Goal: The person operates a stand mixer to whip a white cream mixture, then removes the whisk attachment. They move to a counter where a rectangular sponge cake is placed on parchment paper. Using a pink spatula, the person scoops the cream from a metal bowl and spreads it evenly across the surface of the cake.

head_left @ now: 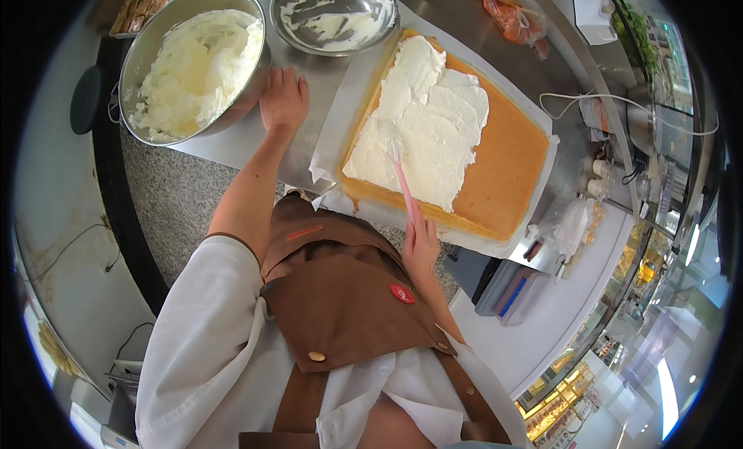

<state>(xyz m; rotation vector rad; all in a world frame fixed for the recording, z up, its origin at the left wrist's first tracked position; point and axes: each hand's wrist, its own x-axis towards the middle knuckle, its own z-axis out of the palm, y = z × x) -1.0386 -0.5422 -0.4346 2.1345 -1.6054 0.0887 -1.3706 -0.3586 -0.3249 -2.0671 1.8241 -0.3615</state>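
My right hand (421,246) grips the pink handle of a spatula (403,185), whose head is coated in cream. The head rests in white cream (432,121) spread over roughly the left and middle part of a flat, golden-brown sheet cake (504,173). Its right side is bare cake. Under the cake lies white baking paper (334,127) with creased edges. Palm down, my left hand (283,101) is beside the outer wall of a large metal mixing bowl (255,92), holding nothing. Whether it presses the bowl or only the table is unclear. Pale whipped cream (200,72) fills much of that bowl.
A smaller metal bowl (290,38) smeared with cream stands behind the cake. Farther right on the steel worktop (447,5) lies an orange item in a plastic bag (514,20). A white cable (627,99) crosses the right side. Plastic boxes (511,295) stand at lower right.
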